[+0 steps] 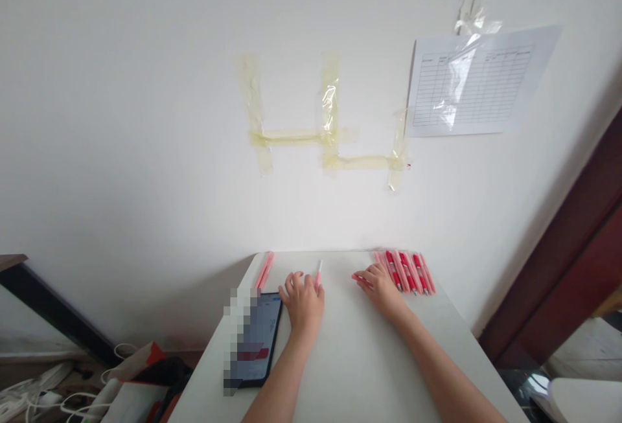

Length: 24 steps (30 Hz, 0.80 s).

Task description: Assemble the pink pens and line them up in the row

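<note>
My left hand [304, 300] rests on the white table [350, 358] with its fingers curled, and a pink pen [318, 274] sticks out from under its thumb side. My right hand [381, 288] lies farther right, fingers closed on a pink pen [360, 278] whose tip pokes out to the left. Right beside that hand, a row of several pink and red pens [408, 272] lies against the wall. Two pink pens [265, 269] lie at the table's far left corner.
A phone [260, 339] with a lit screen lies on the table left of my left forearm. On the wall hang strips of yellowed tape [330, 118] and a printed table sheet [473, 83]. Cables and bags [97, 390] clutter the floor at the left. Dark wood [568, 248] stands at the right.
</note>
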### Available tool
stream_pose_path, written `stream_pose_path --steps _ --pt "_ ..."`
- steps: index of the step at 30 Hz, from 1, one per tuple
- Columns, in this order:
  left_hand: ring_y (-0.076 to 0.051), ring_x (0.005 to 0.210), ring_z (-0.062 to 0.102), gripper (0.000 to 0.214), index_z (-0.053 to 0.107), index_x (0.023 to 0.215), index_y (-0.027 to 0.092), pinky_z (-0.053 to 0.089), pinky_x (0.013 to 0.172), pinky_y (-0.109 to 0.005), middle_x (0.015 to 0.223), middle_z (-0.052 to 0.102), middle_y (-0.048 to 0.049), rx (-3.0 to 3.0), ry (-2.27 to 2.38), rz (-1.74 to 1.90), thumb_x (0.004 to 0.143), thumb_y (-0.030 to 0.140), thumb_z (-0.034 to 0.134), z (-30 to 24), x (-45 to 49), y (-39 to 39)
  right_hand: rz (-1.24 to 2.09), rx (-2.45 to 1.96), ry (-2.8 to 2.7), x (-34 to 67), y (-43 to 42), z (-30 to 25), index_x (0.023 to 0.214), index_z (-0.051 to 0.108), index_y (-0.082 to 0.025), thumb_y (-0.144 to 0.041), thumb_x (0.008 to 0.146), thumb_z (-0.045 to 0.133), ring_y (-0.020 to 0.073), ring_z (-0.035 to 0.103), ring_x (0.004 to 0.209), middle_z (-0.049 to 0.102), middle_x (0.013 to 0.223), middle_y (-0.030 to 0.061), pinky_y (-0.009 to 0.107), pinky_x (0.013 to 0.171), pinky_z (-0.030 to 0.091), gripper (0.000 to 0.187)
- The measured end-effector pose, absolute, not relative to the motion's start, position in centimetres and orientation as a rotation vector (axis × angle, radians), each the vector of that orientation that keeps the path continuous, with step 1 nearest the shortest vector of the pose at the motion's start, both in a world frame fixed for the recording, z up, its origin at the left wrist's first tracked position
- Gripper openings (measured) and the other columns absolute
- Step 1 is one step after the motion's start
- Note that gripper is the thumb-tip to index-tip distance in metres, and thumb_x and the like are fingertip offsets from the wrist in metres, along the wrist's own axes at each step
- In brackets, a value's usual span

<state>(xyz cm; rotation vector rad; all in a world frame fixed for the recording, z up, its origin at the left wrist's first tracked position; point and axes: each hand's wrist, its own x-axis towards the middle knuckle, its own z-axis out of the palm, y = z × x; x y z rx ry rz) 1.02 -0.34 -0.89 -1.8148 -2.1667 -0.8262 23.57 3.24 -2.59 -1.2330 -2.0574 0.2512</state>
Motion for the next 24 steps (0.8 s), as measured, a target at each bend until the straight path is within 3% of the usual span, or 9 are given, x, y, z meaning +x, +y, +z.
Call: stream_pose_path --steps 6,12,24 --pt "-0.032 0.137 0.043 0.018 0.074 0.101 0.026 0.031 0.117 -0.064 0.128 0.058 -0.0094 -1.997 -2.034 -0.984 0.088 0.024 0.060 -1.2 1.3 -0.3 0.281 -1.201 -2.121 23.1 2.9 -2.5 0.116 0.073 -0.038 -0.032 0.100 0.053 0.0286 0.057 0.099 0.064 0.094 0.0079 0.046 0.088 0.053 0.027" --pt "-0.033 0.138 0.041 0.010 0.078 0.083 0.028 0.030 0.118 -0.066 0.127 0.060 -0.0074 -2.211 -1.950 -1.038 0.082 0.022 0.070 -1.1 1.7 -0.5 0.192 -1.207 -2.200 22.2 2.4 -2.5 0.114 0.076 -0.035 -0.025 0.100 0.052 0.0275 0.055 0.105 0.061 0.101 0.0080 0.043 0.091 0.050 0.029" --pt "-0.033 0.142 0.036 0.009 0.080 0.080 0.029 0.019 0.122 -0.068 0.136 0.059 -0.0047 -2.344 -2.032 -1.000 0.082 0.026 0.072 -1.4 2.2 -0.5 0.063 -1.224 -2.241 21.6 2.0 -2.4 0.112 0.077 -0.036 -0.027 0.100 0.059 0.0262 0.055 0.104 0.061 0.103 0.0073 0.041 0.093 0.047 0.024"
